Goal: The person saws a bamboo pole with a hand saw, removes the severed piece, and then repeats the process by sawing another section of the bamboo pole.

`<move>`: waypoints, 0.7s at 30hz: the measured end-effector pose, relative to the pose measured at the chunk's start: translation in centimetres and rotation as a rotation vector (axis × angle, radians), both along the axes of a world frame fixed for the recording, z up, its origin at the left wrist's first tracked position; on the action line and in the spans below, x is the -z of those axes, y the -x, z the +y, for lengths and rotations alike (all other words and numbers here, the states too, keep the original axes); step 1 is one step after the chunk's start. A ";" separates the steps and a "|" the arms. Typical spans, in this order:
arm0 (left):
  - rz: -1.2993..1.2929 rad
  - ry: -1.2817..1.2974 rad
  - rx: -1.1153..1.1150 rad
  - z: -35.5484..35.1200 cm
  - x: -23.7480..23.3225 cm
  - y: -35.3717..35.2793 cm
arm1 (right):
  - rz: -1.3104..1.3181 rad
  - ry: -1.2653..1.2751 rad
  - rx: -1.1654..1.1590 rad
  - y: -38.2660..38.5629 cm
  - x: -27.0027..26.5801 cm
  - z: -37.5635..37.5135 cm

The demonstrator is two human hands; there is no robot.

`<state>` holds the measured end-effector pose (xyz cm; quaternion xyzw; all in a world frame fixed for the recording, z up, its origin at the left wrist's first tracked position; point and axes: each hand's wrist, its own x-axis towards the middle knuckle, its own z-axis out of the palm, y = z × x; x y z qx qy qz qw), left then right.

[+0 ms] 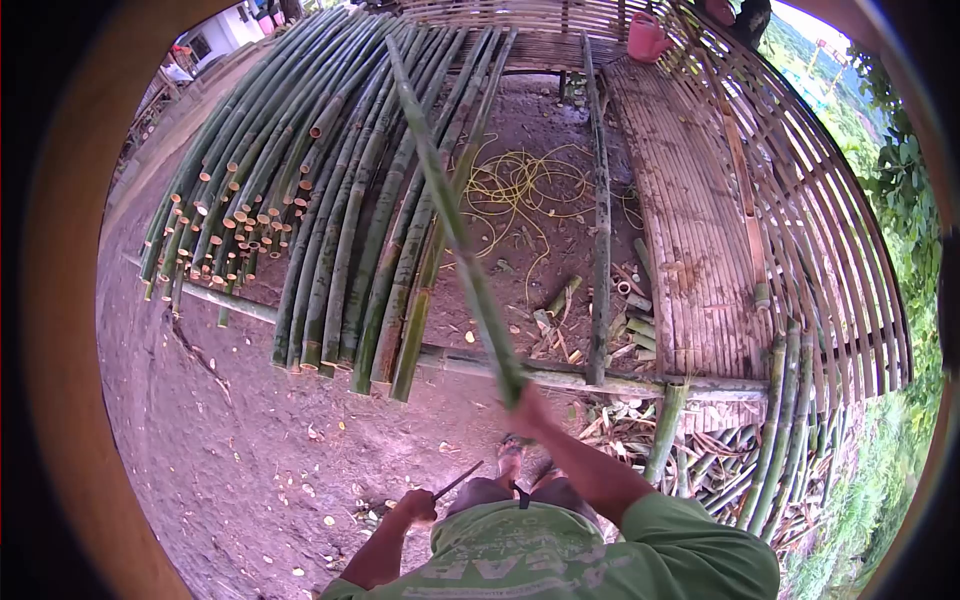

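Observation:
My right hand [532,412] is wrapped round the near end of a long green bamboo pole [455,230]. The pole slants up and to the left, over other poles. Low in the view, my left hand [418,506] is closed on the handle end of a dark, narrow blade [459,480], which points up and right. Left of the held pole, long bamboo poles [345,240] lie side by side across a horizontal bamboo rail [545,374].
A pile of cut poles [240,225] shows its ends at left. Yellow hose [515,185] lies coiled on the ground. At right are a slatted bamboo bench [690,210] with a lattice back, a pink watering can [648,38] and bamboo scraps [715,470] below.

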<state>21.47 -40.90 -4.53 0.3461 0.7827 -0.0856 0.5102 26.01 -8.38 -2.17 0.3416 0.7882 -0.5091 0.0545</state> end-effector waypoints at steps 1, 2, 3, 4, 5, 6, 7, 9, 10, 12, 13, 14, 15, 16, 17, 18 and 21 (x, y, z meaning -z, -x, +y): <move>0.006 -0.014 -0.008 0.1 -0.5 -0.5 | 0.048 0.082 -0.041 4.2 -2.5 -2.1; 0.011 0.010 -0.009 -0.1 0.6 -0.7 | 0.230 0.069 -0.186 7.0 -5.7 -4.4; 0.024 0.001 -0.019 -0.1 0.3 -0.9 | 0.505 0.145 -0.266 8.6 -8.4 -6.7; 0.034 -0.010 -0.033 0.2 0.0 -1.1 | 0.693 0.297 -0.285 9.2 -11.7 -8.3; 0.043 -0.019 -0.047 0.5 -0.4 -1.3 | 0.879 0.453 -0.301 9.2 -14.4 -9.0; 0.044 -0.002 -0.073 1.0 -1.5 -1.3 | 0.893 0.363 -0.342 8.4 -15.6 -8.3; 0.048 -0.003 -0.081 1.2 -2.5 -1.4 | 0.906 0.270 -0.379 7.1 -16.4 -6.9; 0.054 -0.010 -0.096 1.6 -3.8 -1.7 | 0.666 0.014 -0.435 2.4 -17.8 -3.3; 0.058 -0.017 -0.127 1.2 -3.3 -1.9 | 0.604 -0.097 -0.357 -0.1 -13.7 -1.7; 0.066 -0.035 -0.143 1.4 -3.8 -2.4 | 0.360 -0.187 -0.078 -7.6 -4.1 2.1; 0.068 -0.041 -0.149 1.5 -3.9 -2.6 | 0.122 -0.281 0.079 -12.7 -1.2 3.8; 0.083 -0.030 -0.149 1.2 -3.4 -2.8 | 0.038 -0.263 0.236 -18.5 2.3 5.4; 0.101 -0.016 -0.130 1.5 -3.3 -2.9 | -0.097 -0.281 0.351 -23.7 2.7 6.0; 0.112 0.007 -0.100 1.8 -3.4 -2.9 | -0.302 -0.338 0.454 -28.2 4.0 6.6; 0.114 0.040 -0.059 1.5 -3.2 -3.2 | -0.527 -0.380 0.552 -32.6 5.7 5.9; 0.130 0.048 -0.015 0.5 -1.3 -2.9 | -0.629 -0.312 0.560 -36.5 7.1 4.8; 0.128 0.110 0.119 2.0 -2.3 -2.5 | -0.857 -0.083 0.555 -43.4 12.1 1.1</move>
